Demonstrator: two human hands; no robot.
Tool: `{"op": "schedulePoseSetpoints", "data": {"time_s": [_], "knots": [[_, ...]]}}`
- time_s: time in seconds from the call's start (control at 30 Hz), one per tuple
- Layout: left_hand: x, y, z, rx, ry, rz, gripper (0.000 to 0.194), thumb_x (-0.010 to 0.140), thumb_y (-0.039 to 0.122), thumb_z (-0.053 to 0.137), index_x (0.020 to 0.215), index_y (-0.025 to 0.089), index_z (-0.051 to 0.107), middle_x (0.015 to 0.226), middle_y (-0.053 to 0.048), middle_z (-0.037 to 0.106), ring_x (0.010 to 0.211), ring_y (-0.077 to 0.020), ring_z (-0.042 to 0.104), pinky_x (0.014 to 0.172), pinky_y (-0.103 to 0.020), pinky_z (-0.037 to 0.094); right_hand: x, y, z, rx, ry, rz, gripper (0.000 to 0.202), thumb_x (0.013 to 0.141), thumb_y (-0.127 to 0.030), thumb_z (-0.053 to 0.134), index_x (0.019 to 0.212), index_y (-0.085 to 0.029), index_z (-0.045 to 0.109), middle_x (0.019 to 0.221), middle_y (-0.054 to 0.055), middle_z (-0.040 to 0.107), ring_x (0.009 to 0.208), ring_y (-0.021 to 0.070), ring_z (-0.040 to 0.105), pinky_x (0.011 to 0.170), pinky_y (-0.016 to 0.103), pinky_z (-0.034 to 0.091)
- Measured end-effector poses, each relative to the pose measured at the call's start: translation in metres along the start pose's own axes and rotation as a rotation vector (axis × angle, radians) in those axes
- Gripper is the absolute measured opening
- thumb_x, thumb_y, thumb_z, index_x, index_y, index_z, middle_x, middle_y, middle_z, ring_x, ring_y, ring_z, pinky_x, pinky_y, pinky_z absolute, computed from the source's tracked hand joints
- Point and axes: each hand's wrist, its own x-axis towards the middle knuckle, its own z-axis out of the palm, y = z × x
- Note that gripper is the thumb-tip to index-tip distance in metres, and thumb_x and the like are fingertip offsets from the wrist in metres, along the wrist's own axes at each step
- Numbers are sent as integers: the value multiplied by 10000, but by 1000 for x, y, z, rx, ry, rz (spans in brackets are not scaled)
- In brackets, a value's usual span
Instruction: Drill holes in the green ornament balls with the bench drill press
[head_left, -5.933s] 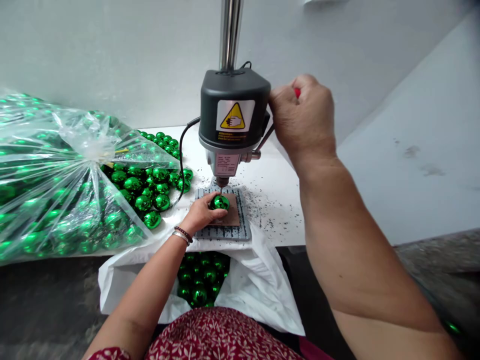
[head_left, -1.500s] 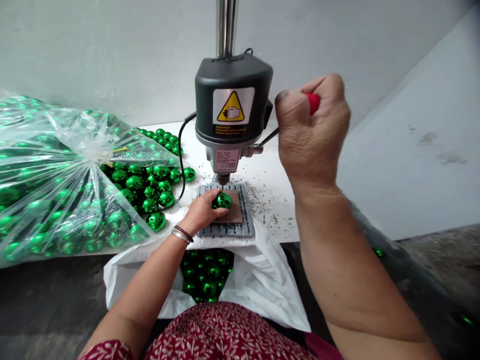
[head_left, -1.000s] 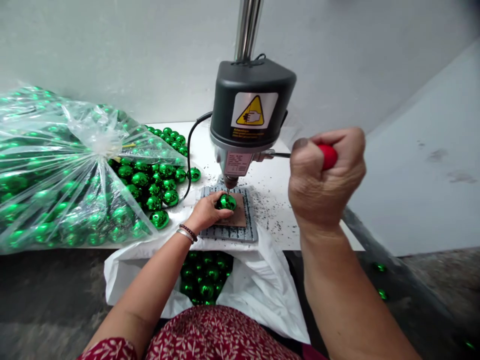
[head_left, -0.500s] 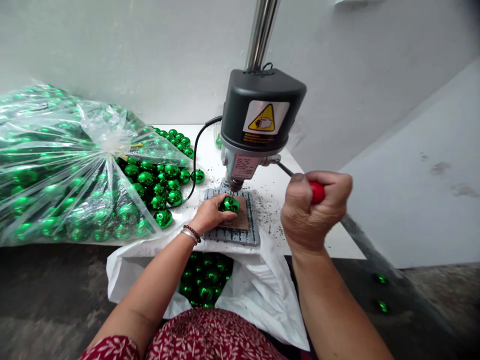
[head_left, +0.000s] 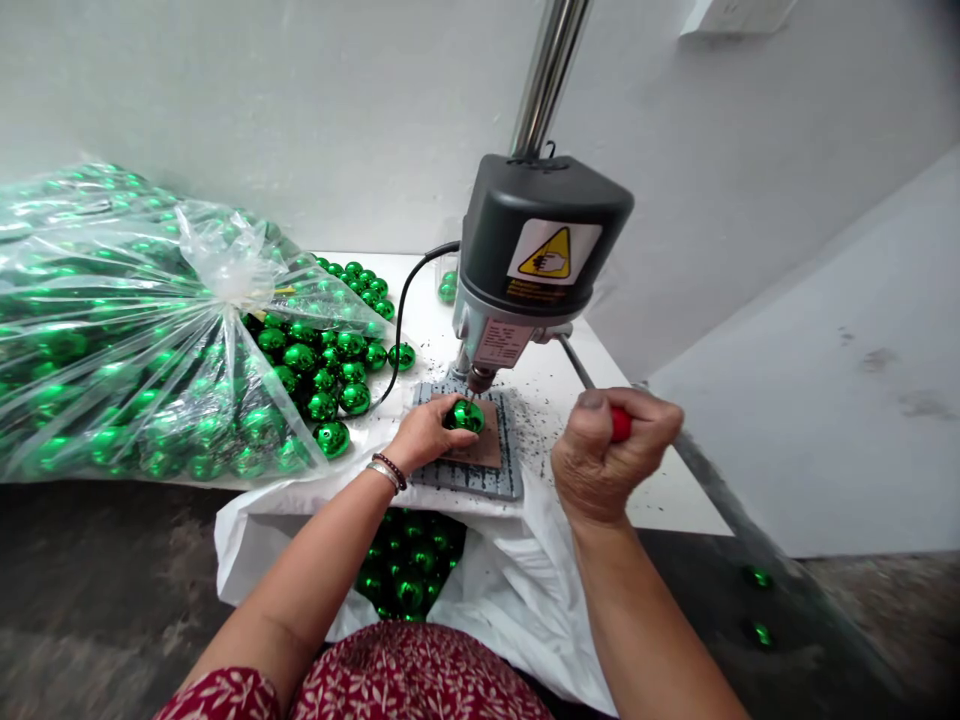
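A shiny green ball (head_left: 469,416) sits on a brown board (head_left: 487,448) on the grey base of a drill press (head_left: 540,235). My left hand (head_left: 429,432) is closed round the ball's left side, thumb in front and fingers behind. The drill bit (head_left: 471,394) comes down at the top of the ball; I cannot tell how deep it reaches. To the right, my right hand (head_left: 611,450) is wrapped round the red knob (head_left: 621,424) of the press's feed lever (head_left: 576,362).
A tied clear plastic bag (head_left: 232,285) full of green balls lies at the left, with loose balls (head_left: 300,358) beside it. A white sack (head_left: 517,570) holding more balls hangs at the table's front edge. Dark shavings (head_left: 538,440) litter the white table. Two balls (head_left: 761,635) lie on the floor.
My right hand has moved down with the lever's red knob. My left hand still holds the ball on the board. The view has shifted slightly.
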Motion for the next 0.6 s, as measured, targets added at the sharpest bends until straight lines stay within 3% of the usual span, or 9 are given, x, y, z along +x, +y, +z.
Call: {"op": "schedulePoseSetpoints", "data": {"time_s": [0.13, 0.23, 0.37, 0.47, 0.6], "knots": [[0, 2, 1, 12, 15, -5, 567, 681, 323, 773, 1227, 224, 658, 1096, -28, 723, 1017, -224, 653, 944, -325, 494, 6, -1, 1, -5, 5, -12, 133, 872, -283, 537, 806, -177, 492, 684, -37, 512, 586, 55, 486, 557, 206, 409], [-1, 5, 0, 48, 24, -21, 537, 673, 338, 765, 1187, 215, 671, 998, -22, 729, 935, -225, 662, 892, -335, 511, 42, -8, 7, 11, 50, 29, 219, 862, -360, 545, 769, -172, 482, 652, -41, 475, 542, 47, 428, 497, 200, 338], [-10, 10, -8, 3, 5, 45, 489, 690, 308, 747, 1160, 208, 662, 984, -7, 714, 916, -199, 650, 849, -294, 501, 99, -20, 19, -17, -172, 281, 249, 856, -337, 580, 735, -166, 446, 632, -62, 380, 574, 41, 354, 555, 208, 327], [-26, 10, -23, -43, -87, 80, 499, 695, 301, 747, 1175, 202, 657, 1007, -7, 712, 930, -187, 640, 841, -275, 493, 117, -26, 24, -75, -194, 385, 231, 847, -260, 602, 715, -158, 443, 625, -69, 369, 602, 43, 324, 609, 226, 330], [-47, 3, -50, -36, -256, 24, 645, 669, 374, 783, 1269, 183, 638, 930, -33, 729, 814, -184, 642, 752, -283, 506, 114, -25, 26, -55, -158, 380, 210, 848, -220, 587, 712, -162, 437, 620, -71, 382, 591, 39, 316, 575, 216, 290]]}}
